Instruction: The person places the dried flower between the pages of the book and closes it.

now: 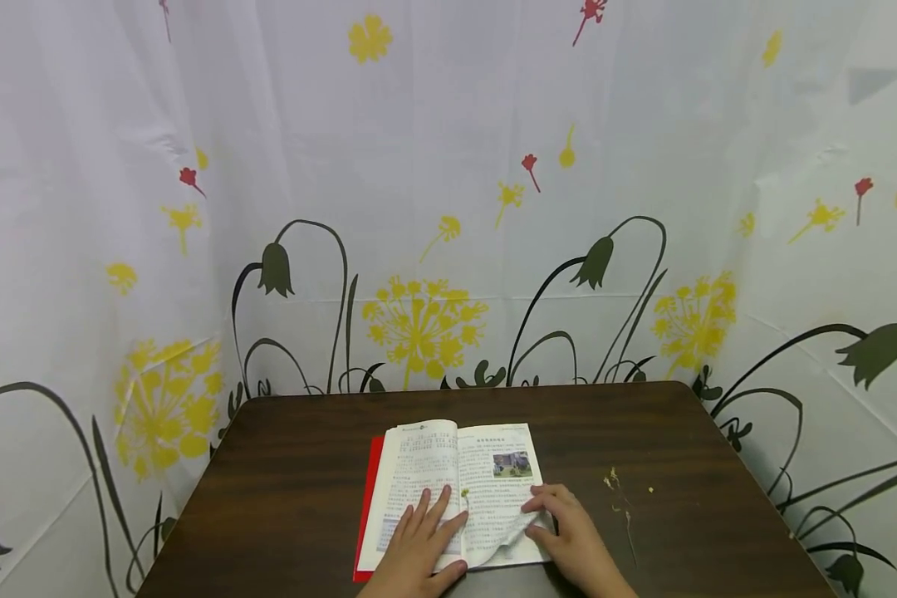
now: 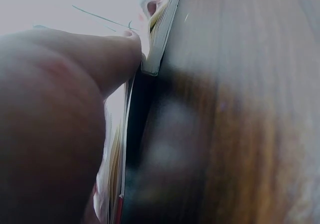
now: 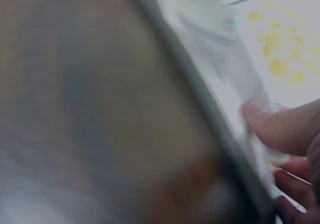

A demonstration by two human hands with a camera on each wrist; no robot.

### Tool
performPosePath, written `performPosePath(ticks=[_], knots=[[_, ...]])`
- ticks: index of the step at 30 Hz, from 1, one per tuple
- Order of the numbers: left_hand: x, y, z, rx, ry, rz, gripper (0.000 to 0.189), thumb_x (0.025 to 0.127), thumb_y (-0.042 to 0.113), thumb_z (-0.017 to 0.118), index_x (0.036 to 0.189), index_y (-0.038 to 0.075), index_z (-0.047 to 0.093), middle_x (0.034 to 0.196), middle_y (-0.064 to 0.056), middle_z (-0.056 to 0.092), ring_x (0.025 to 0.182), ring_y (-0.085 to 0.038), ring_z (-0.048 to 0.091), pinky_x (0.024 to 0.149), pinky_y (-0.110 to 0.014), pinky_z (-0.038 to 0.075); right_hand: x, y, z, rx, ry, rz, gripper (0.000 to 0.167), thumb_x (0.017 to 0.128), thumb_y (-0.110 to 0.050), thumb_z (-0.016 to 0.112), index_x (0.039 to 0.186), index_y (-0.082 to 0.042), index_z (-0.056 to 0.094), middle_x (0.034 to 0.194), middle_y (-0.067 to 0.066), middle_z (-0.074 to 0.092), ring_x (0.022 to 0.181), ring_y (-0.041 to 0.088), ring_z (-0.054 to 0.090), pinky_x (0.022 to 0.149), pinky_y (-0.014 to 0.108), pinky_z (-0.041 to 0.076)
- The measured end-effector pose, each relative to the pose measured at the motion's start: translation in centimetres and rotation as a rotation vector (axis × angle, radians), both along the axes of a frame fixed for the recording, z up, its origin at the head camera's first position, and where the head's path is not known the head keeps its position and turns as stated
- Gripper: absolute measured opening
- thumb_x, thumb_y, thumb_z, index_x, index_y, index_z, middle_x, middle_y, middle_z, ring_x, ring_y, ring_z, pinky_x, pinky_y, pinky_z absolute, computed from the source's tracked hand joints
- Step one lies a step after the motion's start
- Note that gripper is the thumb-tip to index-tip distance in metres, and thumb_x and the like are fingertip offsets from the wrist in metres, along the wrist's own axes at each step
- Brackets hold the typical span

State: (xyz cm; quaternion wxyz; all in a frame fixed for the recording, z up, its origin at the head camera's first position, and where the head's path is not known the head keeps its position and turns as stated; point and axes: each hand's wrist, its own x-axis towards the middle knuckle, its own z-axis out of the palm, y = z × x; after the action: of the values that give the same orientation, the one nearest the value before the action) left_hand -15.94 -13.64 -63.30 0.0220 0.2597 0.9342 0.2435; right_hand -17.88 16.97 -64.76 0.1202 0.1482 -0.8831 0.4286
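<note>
An open book [image 1: 486, 465] with printed text and a small photo lies on the dark table. Spread over its left page, the left hand [image 1: 422, 540] presses with extended fingers, the thumb near the lower end of the spine. A small yellow-green flower sprig [image 1: 465, 496] lies along the spine, just beyond the left fingertips. At the lower right, the right hand [image 1: 568, 531] pinches the right-hand page [image 1: 512, 527], whose lower corner is lifted and curled. The right wrist view shows the thumb [image 3: 270, 121] against that page, with the other fingers partly hidden.
Right of the book, a thin dried flower stem [image 1: 628, 519] and a small yellow bit [image 1: 651, 490] lie on the wooden table [image 1: 284, 498]. A red cover [image 1: 370, 498] shows beneath the book's left side. Behind hangs a white curtain [image 1: 448, 124] with printed flowers.
</note>
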Motion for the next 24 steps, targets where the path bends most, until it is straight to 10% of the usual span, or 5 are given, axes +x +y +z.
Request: performPosePath(ticks=[5, 15, 24], knots=[[-0.1, -0.1, -0.8, 0.023, -0.023, 0.007, 0.069, 0.102, 0.066, 0.063, 0.162, 0.034, 0.052, 0.182, -0.009, 0.028, 0.166, -0.05, 0.023, 0.127, -0.077, 0.023, 0.2, -1.0, 0.2, -0.04, 0.09, -0.12, 0.038, 0.086, -0.014, 0.093, 0.115, -0.031, 0.078, 0.13, 0.009, 0.064, 0.119, 0.021, 0.056, 0.093, 0.04, 0.051], [-0.2, -0.1, 0.0, 0.019, -0.013, 0.002, 0.068, 0.103, 0.064, 0.062, 0.163, 0.033, 0.051, 0.182, -0.009, 0.026, 0.166, -0.05, 0.023, 0.128, -0.077, 0.023, 0.3, -1.4, 2.5, -0.609, -0.285, -0.086, 0.054, 0.094, -0.007, 0.084, 0.143, -0.002, 0.06, 0.075, 0.0, 0.054, 0.055, 0.006, 0.05, 0.046, 0.023, 0.049], [-0.2, -0.3, -0.4, 0.059, -0.038, 0.0, 0.07, 0.102, 0.068, 0.061, 0.163, 0.035, 0.05, 0.183, -0.008, 0.026, 0.167, -0.051, 0.021, 0.13, -0.072, 0.018, 0.2, -2.2, 1.3, -0.762, -0.485, 0.04, 0.024, 0.105, -0.015, 0.071, 0.112, 0.005, 0.061, 0.09, 0.002, 0.066, 0.074, 0.013, 0.067, 0.062, 0.027, 0.06]])
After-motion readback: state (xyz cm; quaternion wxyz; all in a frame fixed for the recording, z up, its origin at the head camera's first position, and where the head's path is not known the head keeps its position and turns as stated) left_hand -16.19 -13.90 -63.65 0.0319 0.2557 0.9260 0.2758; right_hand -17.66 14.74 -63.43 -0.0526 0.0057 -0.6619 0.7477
